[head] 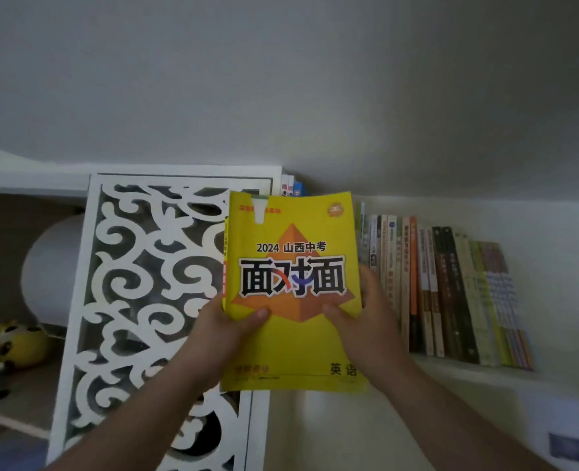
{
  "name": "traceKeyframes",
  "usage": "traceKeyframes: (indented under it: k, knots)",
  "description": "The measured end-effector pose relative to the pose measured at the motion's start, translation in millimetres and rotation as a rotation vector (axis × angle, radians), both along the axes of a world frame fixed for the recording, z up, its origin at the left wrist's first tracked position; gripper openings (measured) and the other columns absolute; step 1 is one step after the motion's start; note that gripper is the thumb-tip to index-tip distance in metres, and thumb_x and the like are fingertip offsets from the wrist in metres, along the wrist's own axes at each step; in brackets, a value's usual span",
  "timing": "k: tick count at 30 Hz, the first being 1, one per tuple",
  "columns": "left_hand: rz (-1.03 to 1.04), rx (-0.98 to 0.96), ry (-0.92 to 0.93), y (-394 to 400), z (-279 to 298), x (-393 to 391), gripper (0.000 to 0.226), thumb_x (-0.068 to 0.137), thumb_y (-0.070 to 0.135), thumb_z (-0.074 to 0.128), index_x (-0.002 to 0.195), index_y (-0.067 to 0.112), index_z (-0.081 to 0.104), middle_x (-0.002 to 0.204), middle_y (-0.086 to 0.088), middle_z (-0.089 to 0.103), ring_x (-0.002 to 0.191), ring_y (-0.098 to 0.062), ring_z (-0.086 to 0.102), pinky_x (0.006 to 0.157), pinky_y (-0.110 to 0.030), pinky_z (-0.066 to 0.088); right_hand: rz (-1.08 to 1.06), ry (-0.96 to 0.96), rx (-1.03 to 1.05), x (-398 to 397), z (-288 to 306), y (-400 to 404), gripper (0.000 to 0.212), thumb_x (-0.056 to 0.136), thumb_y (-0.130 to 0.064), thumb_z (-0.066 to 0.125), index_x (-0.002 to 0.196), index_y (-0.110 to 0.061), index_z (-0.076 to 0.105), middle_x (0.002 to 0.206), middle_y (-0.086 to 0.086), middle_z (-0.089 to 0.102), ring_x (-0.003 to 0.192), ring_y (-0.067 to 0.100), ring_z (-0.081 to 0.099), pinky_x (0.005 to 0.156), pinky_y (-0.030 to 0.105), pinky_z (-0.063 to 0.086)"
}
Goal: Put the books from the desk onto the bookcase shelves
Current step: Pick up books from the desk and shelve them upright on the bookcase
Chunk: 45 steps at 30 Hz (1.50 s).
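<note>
A large yellow book [291,239] with black lettering and an orange pyramid on its cover is held upright in front of the bookcase. My left hand [228,329] grips its left spine edge, thumb on the cover. My right hand [363,321] grips the right edge, thumb on the cover too. Behind it, a row of upright books [451,294] stands on the white shelf [468,372] to the right. Tops of a few more books [290,188] peek above the yellow book.
A white carved lattice panel [138,300] stands left of the book. Behind it on the left shelf are a white round object [52,270] and a yellow plush toy [13,345]. The white wall rises above the bookcase.
</note>
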State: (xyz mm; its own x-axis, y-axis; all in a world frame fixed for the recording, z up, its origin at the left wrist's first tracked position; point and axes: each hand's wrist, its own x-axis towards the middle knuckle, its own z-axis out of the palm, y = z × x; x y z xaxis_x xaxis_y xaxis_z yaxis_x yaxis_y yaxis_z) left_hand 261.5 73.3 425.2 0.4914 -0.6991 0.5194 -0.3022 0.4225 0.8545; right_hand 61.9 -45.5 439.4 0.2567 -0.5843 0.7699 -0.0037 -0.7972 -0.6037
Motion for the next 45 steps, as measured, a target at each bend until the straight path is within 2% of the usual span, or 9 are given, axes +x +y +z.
traceKeyframes:
  k: [7,13,16,21,24,28,36,41,45]
  knots:
    - [0.183,-0.165,-0.009,34,26,39,0.027,0.088,0.034,0.078,0.111,0.043,0.065,0.107,0.011,0.074,0.097,-0.019,0.069,0.075,-0.042,0.058,-0.345,0.215,-0.397,-12,50,-18,0.052,0.104,-0.051,0.053,0.153,-0.037,0.045,0.140,-0.006,0.049,0.132,0.015,0.046,0.107,0.042,0.046]
    - [0.318,-0.156,0.036,75,25,54,0.049,0.060,0.069,0.086,0.103,0.069,0.064,0.090,0.038,0.071,0.097,-0.021,0.068,0.083,-0.058,0.058,-0.666,0.656,-0.656,33,114,-24,0.101,0.083,-0.087,0.055,0.163,-0.048,0.009,0.173,0.001,-0.011,0.158,0.042,-0.012,0.123,0.073,0.000]
    - [0.374,-0.234,0.054,81,11,63,0.081,0.036,0.089,0.083,0.111,0.069,0.063,0.096,0.036,0.072,0.097,-0.023,0.070,0.082,-0.057,0.058,-0.680,0.717,-0.632,48,129,-43,0.125,0.069,-0.095,0.059,0.161,-0.051,-0.013,0.174,0.002,-0.016,0.158,0.045,-0.015,0.119,0.078,-0.003]
    - [0.370,-0.254,0.085,91,11,32,0.040,0.066,0.056,0.089,0.091,0.073,0.064,0.079,0.041,0.068,0.088,-0.023,0.065,0.058,-0.044,0.061,-0.659,0.683,-0.652,48,137,-57,0.140,0.059,-0.096,0.067,0.162,-0.046,-0.014,0.175,-0.001,-0.005,0.157,0.042,0.003,0.123,0.070,0.012]
    - [0.399,-0.259,0.025,86,8,20,0.037,0.071,0.057,0.087,0.103,0.050,0.069,0.092,0.016,0.074,0.092,-0.020,0.067,0.082,-0.059,0.059,-0.631,0.702,-0.628,46,141,-55,0.142,0.060,-0.089,0.075,0.164,-0.042,-0.009,0.174,-0.001,-0.003,0.157,0.042,0.004,0.122,0.069,0.012]
    - [0.323,-0.220,0.021,74,9,2,0.025,0.088,0.026,0.077,0.103,0.041,0.064,0.102,0.010,0.070,0.094,-0.021,0.065,0.081,-0.051,0.056,-0.640,0.750,-0.578,44,146,-49,0.142,0.061,-0.081,0.081,0.164,-0.044,-0.009,0.173,0.002,-0.003,0.156,0.043,0.004,0.119,0.073,0.009]
    - [0.489,-0.299,-0.058,66,12,-21,0.026,0.091,0.021,0.078,0.102,0.041,0.066,0.102,0.013,0.071,0.094,-0.016,0.065,0.072,-0.035,0.051,-0.601,0.558,-0.454,67,132,-43,0.114,0.078,-0.072,0.068,0.163,-0.047,-0.003,0.171,0.011,0.002,0.156,0.048,-0.014,0.116,0.079,-0.009]
    - [0.488,-0.340,-0.034,60,14,-33,0.026,0.092,0.021,0.076,0.105,0.042,0.067,0.106,0.015,0.071,0.096,-0.014,0.064,0.074,-0.036,0.051,-0.669,0.427,-0.621,59,122,-59,0.075,0.084,-0.061,0.064,0.152,-0.049,0.034,0.161,0.011,0.024,0.154,0.045,0.004,0.117,0.075,0.004]
    - [0.526,-0.364,-0.013,47,9,-46,0.029,0.093,0.021,0.076,0.107,0.043,0.063,0.100,0.017,0.067,0.091,-0.009,0.060,0.070,-0.032,0.047,-0.687,0.573,-0.623,53,128,-53,0.036,0.078,-0.057,0.071,0.112,-0.044,0.070,0.148,0.007,0.033,0.147,0.046,0.014,0.107,0.083,0.007]
